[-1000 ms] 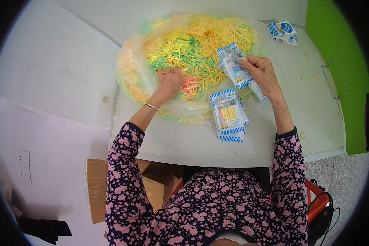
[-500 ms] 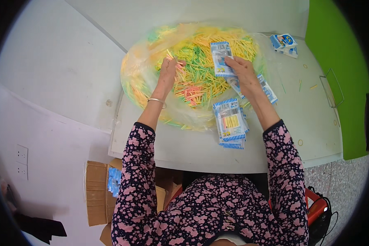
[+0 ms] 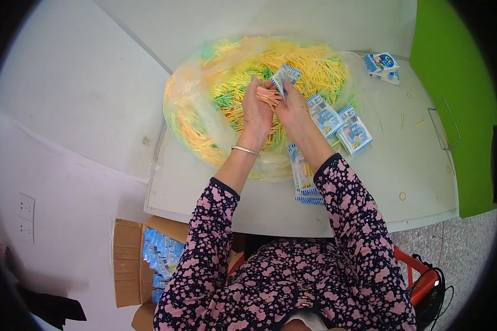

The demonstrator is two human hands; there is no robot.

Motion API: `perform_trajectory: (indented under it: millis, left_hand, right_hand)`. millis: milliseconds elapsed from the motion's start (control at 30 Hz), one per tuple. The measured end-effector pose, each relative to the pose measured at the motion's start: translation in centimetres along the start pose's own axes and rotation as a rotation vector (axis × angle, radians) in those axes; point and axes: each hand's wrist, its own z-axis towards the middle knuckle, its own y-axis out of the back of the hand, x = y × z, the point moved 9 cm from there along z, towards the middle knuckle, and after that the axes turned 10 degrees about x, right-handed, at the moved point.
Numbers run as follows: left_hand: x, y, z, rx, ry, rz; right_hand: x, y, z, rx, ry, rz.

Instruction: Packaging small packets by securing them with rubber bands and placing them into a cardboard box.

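My left hand (image 3: 256, 113), with a bangle at the wrist, is closed round a bunch of thin pink and yellow sticks (image 3: 268, 97). Right beside it, my right hand (image 3: 294, 113) grips a small blue-and-white packet (image 3: 286, 77), tilted, its lower end close to the sticks. Whether any stick is inside the packet I cannot tell. Both hands are over a large clear plastic bag (image 3: 218, 124) full of loose yellow, green and pink sticks (image 3: 320, 71). Under and beside my right forearm lie more packets (image 3: 354, 132) and a packet stack (image 3: 301, 171), partly hidden by the arm.
At the far right of the white table (image 3: 403, 165) are two packets (image 3: 382, 64), stray sticks and rubber bands (image 3: 402, 196). A green panel (image 3: 453, 71) with a wire handle (image 3: 444, 124) borders it. Lower left, a cardboard box (image 3: 128, 259) holds several blue packets (image 3: 163, 251).
My hands have come together over the bag: the left moved right with its sticks, the right moved left with the packet, now tilted. The packets beside my right forearm show more fully.
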Motion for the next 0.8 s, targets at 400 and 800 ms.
perform_trajectory:
  millis: [400, 800]
  left_hand:
    - [-1.2, 1.6, 0.3, -0.002, -0.078, 0.363]
    - [-5.1, -1.2, 0.7, 0.087, 0.05, 0.225]
  right_hand:
    - [2.4, -2.1, -2.3, 0.005, 0.049, -0.183]
    - [9.2, -6.1, -8.2, 0.384, -0.196, -1.188]
